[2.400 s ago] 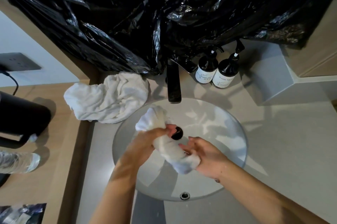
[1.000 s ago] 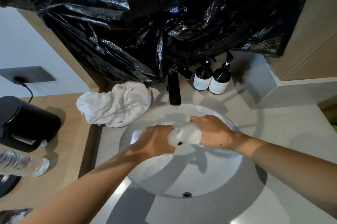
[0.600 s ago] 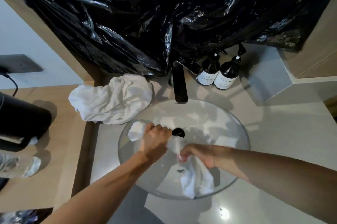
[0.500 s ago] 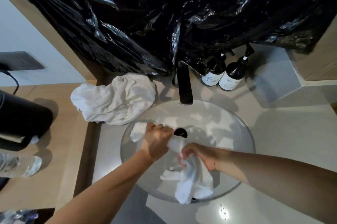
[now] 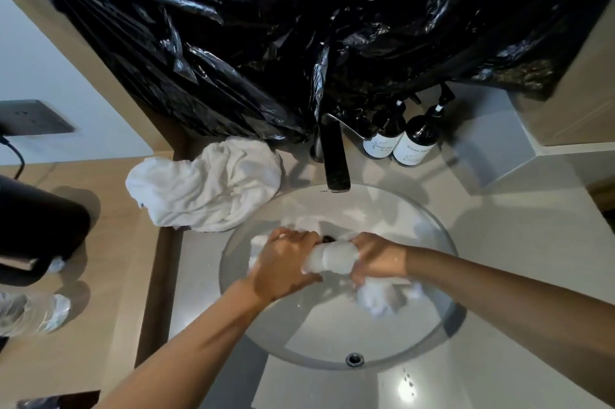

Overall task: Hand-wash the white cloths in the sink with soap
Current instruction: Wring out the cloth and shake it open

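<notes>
over the sink (image 5: 442, 325), both hands' curled fingers (image 5: 301, 235) round a wet cloth (image 5: 336, 258) (ends hidden)

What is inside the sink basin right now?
Inside the sink: a white cloth, gripped by the left hand and right hand. The drain peeks out behind; the cloth's gripped parts are hidden.

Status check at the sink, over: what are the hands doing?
Left hand and right hand: both grip the rolled white cloth over the sink. Second cloth waits on the counter. Nothing blocking.
</notes>
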### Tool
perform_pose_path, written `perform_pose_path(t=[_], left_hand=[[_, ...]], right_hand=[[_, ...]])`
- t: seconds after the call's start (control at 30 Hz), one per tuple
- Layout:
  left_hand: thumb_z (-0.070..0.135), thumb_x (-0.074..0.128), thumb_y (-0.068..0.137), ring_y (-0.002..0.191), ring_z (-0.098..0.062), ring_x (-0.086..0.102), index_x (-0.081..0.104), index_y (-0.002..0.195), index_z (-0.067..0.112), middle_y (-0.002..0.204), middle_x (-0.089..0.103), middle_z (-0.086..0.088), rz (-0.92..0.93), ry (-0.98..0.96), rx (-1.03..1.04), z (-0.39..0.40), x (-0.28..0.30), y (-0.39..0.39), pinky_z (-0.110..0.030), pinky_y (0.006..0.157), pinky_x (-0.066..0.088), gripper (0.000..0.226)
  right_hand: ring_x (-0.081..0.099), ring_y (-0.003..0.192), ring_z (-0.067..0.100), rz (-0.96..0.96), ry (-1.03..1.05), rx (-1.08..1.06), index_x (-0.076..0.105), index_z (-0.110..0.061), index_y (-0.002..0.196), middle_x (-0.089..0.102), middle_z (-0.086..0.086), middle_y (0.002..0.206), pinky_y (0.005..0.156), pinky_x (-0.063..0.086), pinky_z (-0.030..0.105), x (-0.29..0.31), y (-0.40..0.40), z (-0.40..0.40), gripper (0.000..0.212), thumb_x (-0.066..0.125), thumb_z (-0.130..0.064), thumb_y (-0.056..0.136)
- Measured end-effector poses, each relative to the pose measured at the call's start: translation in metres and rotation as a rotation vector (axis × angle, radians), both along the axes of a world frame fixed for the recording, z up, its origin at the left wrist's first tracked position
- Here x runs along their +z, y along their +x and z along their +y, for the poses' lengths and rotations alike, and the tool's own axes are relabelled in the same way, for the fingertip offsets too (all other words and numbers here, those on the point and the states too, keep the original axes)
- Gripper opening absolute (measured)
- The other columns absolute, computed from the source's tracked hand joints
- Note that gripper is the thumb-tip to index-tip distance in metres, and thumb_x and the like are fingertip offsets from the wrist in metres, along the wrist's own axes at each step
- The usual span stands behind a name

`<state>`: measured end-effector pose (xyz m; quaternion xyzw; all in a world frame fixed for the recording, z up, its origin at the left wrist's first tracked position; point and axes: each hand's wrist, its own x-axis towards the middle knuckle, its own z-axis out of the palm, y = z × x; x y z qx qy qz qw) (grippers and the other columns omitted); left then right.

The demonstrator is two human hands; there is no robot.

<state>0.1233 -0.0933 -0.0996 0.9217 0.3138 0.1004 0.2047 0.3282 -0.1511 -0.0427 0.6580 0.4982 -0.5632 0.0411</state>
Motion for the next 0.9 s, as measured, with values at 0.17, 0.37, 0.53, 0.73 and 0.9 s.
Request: perform_pose_path(t=[0.17, 0.37, 0.53, 0.73, 0.9], left_hand=[[0.051, 0.085, 0.063, 0.099, -0.002, 0.054, 0.056, 0.122, 0.029, 0.11, 0.061, 0.017, 0.036, -0.532, -0.056, -0.009, 0.038, 0.004, -0.017, 0.084, 0.042, 0.07], [0.038, 0.087, 0.067, 0.098, -0.006, 0.06, 0.062, 0.118, 0.024, 0.103, 0.061, 0.015, -0.055, -0.659, 0.161, -0.029, 0.056, 0.034, -0.016, 0.077, 0.045, 0.059], [0.035, 0.079, 0.067, 0.07, -0.009, 0.06, 0.062, 0.079, 0.025, 0.074, 0.063, 0.011, -0.022, -0.525, 0.109, -0.023, 0.079, 0.043, -0.023, 0.06, 0.049, 0.023], [0.021, 0.087, 0.065, 0.085, -0.005, 0.063, 0.067, 0.1, 0.023, 0.091, 0.068, 0.011, -0.163, -0.678, 0.238, -0.01, 0.101, 0.039, -0.009, 0.068, 0.047, 0.04], [0.002, 0.075, 0.074, 0.07, -0.016, 0.064, 0.071, 0.078, 0.009, 0.074, 0.069, -0.009, -0.362, -0.991, 0.221, -0.009, 0.121, 0.038, -0.025, 0.066, 0.052, 0.008]], right_hand=[[0.065, 0.083, 0.024, -0.415, 0.205, 0.458, 0.057, -0.014, 0.117, 0.068, 0.005, 0.097, 0.066, 0.051, 0.027, 0.026, -0.021, -0.008, 0.045, 0.064, -0.013, 0.072], [0.06, 0.087, 0.025, -0.393, 0.338, 0.301, 0.053, -0.009, 0.106, 0.061, 0.009, 0.101, 0.07, 0.048, 0.029, 0.06, -0.021, -0.017, 0.029, 0.064, -0.017, 0.081], [0.05, 0.105, 0.012, -0.266, 0.465, 0.106, 0.048, -0.026, 0.117, 0.05, -0.01, 0.114, 0.082, 0.044, 0.022, 0.052, 0.021, -0.036, 0.058, 0.076, -0.035, 0.067], [0.047, 0.126, 0.012, 0.778, 0.348, -1.125, 0.052, -0.042, 0.124, 0.05, -0.009, 0.135, 0.101, 0.039, 0.039, 0.006, 0.045, -0.08, 0.101, 0.092, -0.056, 0.033], [0.05, 0.127, 0.042, 1.454, 0.038, -1.515, 0.048, -0.029, 0.129, 0.043, 0.01, 0.14, 0.097, 0.039, 0.063, -0.048, -0.004, -0.061, 0.107, 0.089, -0.066, 0.038]])
